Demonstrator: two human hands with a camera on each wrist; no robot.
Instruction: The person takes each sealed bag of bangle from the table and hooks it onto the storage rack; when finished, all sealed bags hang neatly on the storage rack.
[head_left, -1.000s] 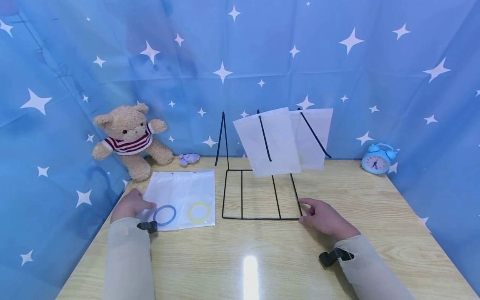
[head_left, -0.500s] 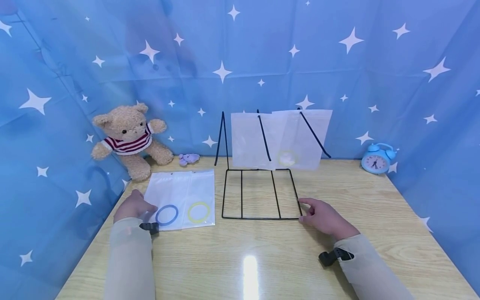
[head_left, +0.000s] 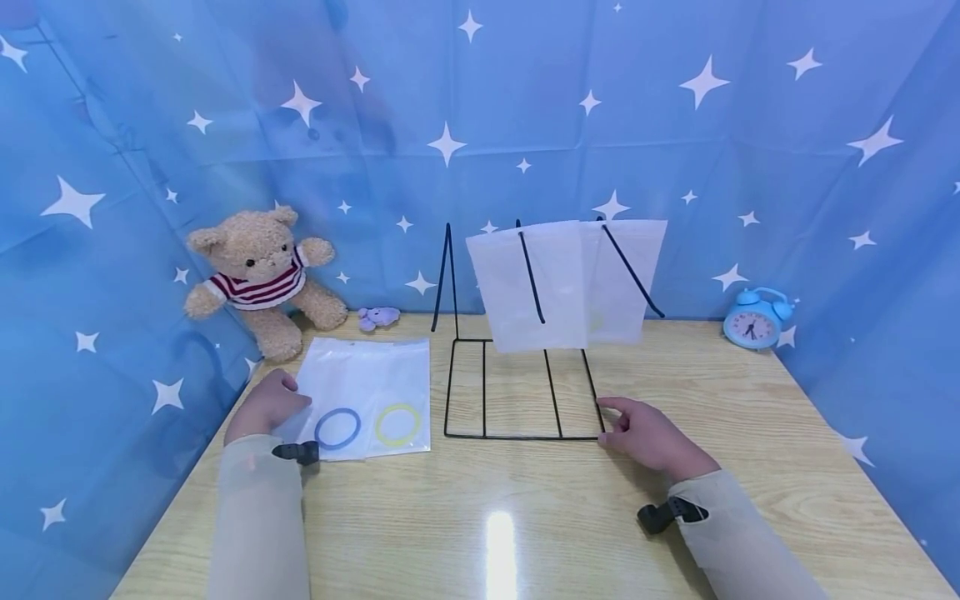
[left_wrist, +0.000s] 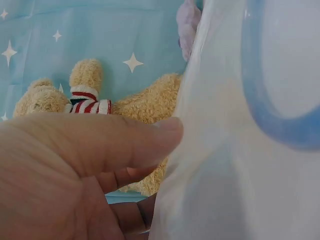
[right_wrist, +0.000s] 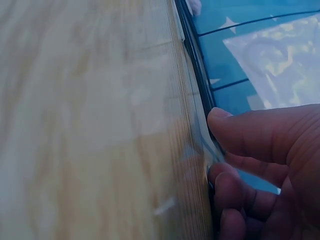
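My left hand (head_left: 267, 408) pinches the left edge of a clear plastic bag (head_left: 330, 375) between thumb and fingers. A blue ring (head_left: 337, 409) shows near that bag's bottom. It overlaps a second clear bag (head_left: 411, 367) with a yellow ring (head_left: 398, 407). In the left wrist view the bag edge (left_wrist: 215, 165) lies along the thumb tip. My right hand (head_left: 648, 433) holds the front right corner of a black wire rack (head_left: 483, 387), thumb and fingers on the wire. Two white translucent bags hang from the rack's slanted prongs, a front one (head_left: 506, 292) and a right one (head_left: 615, 287).
A teddy bear (head_left: 258, 292) in a striped shirt sits at the back left. Beside it lies a small purple toy (head_left: 378, 317). A blue alarm clock (head_left: 753, 321) stands at the back right of the wooden table (head_left: 420, 517). A starry blue curtain (head_left: 525, 100) encloses the back.
The hanging bags swing: the front one hung straighter half a second ago and is tilted now. The bag with the blue ring has shifted slightly right. My right hand stays put.
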